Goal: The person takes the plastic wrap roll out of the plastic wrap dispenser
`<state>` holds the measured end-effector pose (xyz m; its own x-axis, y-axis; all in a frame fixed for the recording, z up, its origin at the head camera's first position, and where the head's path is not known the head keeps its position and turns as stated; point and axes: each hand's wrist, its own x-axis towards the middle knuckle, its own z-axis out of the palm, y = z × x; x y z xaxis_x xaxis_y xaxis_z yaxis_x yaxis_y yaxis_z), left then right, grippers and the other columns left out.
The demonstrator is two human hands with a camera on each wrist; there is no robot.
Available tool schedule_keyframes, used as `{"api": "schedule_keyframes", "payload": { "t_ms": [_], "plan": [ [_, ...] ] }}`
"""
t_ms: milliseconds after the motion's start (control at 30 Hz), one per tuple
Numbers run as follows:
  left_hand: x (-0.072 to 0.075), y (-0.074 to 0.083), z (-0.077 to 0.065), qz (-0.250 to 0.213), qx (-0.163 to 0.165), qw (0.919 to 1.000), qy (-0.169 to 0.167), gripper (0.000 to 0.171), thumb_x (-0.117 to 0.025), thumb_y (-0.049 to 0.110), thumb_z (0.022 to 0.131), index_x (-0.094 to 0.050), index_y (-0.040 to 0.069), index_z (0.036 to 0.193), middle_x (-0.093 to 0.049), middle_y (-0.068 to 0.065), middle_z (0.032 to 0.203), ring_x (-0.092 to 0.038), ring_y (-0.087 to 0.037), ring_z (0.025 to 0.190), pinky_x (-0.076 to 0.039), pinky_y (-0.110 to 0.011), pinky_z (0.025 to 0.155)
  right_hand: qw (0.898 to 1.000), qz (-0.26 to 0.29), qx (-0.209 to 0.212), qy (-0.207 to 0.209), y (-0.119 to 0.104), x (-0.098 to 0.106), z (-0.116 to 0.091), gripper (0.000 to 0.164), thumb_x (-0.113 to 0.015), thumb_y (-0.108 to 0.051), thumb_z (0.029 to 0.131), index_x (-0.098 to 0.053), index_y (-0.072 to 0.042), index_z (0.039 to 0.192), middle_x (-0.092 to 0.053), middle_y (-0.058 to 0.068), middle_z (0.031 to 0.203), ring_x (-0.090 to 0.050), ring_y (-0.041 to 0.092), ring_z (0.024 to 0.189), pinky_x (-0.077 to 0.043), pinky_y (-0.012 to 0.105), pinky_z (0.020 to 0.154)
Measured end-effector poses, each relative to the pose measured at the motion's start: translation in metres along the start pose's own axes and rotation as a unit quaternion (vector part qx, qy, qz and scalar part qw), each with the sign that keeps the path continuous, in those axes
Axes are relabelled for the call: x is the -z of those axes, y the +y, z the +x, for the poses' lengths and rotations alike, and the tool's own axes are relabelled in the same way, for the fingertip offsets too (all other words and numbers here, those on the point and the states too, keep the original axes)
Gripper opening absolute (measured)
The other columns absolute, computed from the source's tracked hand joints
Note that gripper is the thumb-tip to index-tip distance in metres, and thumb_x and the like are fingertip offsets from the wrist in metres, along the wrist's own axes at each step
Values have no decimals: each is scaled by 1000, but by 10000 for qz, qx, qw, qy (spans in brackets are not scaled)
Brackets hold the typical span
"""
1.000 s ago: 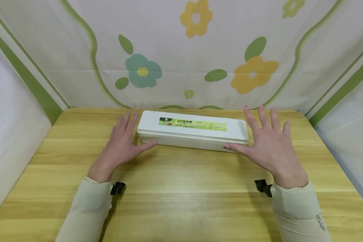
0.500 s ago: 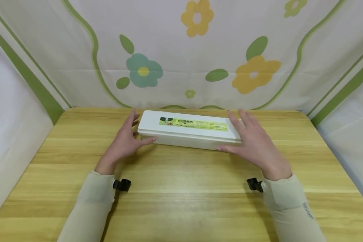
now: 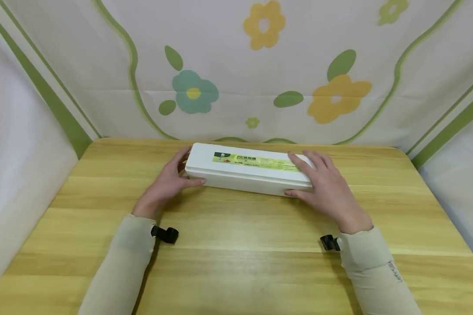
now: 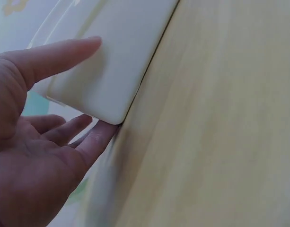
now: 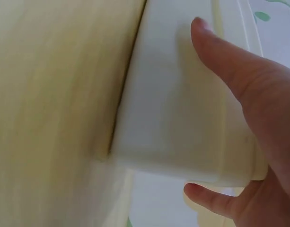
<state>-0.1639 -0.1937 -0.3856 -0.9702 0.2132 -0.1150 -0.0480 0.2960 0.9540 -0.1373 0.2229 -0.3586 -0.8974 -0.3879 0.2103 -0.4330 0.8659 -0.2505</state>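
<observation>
A long white cling film box [image 3: 244, 179] with a green printed label on its lid lies slightly slanted at the back of the wooden table. My left hand [image 3: 167, 181] grips its left end, thumb along the front face and fingers round the end. In the left wrist view, a fingertip of that hand [image 4: 95, 142] tucks in by the box's lower corner. Over the right end, my right hand [image 3: 329, 190] lays its fingers across the lid with the thumb against the front face. The right wrist view shows a finger [image 5: 208, 196] beyond the box's end.
The wooden table [image 3: 240, 262] stretches in front of the box. Behind it hangs a white cloth [image 3: 236, 78] printed with flowers, with pale cloth sides left and right. Black wrist cameras [image 3: 167, 235] sit at both light sleeves.
Both hands have come in onto the ends of the box. The right hand has moved left over the lid, and the spread fingers have drawn in.
</observation>
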Motion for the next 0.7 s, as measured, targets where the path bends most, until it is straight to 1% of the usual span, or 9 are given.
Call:
{"api": "schedule_keyframes", "payload": {
  "t_ms": [133, 200, 333, 500, 600, 700],
  "plan": [
    [1, -8, 2, -306, 140, 9994, -45, 101, -90, 9, 88, -32, 21, 170, -45, -8, 166, -46, -32, 149, -36, -52, 126, 9994, -100, 136, 293, 2, -4, -1, 99, -94, -45, 83, -43, -28, 166, -46, 19, 164, -41, 43, 147, -44, 68, 113],
    [3, -11, 2, -419, 189, 9989, -39, 97, -89, 8, 88, -37, 21, 169, -49, -9, 163, -50, -32, 145, -36, -51, 124, 9989, -90, 216, 394, 3, -6, 0, 98, -94, -45, 83, -45, -27, 166, -48, 20, 162, -43, 44, 145, -44, 67, 111],
    [4, -15, 4, -528, 164, 9985, -28, 96, -89, 6, 88, -38, 21, 168, -48, -8, 165, -51, -32, 145, -35, -52, 125, 9986, -61, 300, 438, 4, -6, 1, 97, -93, -45, 83, -45, -27, 165, -49, 20, 160, -44, 45, 144, -45, 68, 109],
    [7, -16, 4, -485, 59, 9988, 8, 98, -90, 6, 86, -39, 19, 168, -46, -7, 168, -48, -33, 149, -31, -55, 128, 9986, 2, 252, 456, 5, -7, 0, 97, -94, -44, 83, -45, -28, 165, -48, 20, 161, -43, 45, 144, -44, 69, 109],
    [7, -17, 4, -509, 58, 9987, 34, 99, -90, 5, 86, -38, 19, 168, -47, -9, 167, -48, -34, 148, -31, -55, 128, 9985, 33, 274, 483, 6, -7, 0, 97, -94, -42, 82, -46, -27, 165, -48, 20, 161, -43, 46, 143, -44, 70, 109],
    [7, -19, 4, -586, 71, 9982, 47, 99, -90, 3, 85, -38, 19, 168, -46, -8, 168, -46, -33, 152, -31, -54, 129, 9982, 36, 303, 507, 6, -7, 1, 97, -94, -42, 82, -46, -28, 165, -48, 20, 161, -44, 46, 142, -44, 70, 107]
  ]
}}
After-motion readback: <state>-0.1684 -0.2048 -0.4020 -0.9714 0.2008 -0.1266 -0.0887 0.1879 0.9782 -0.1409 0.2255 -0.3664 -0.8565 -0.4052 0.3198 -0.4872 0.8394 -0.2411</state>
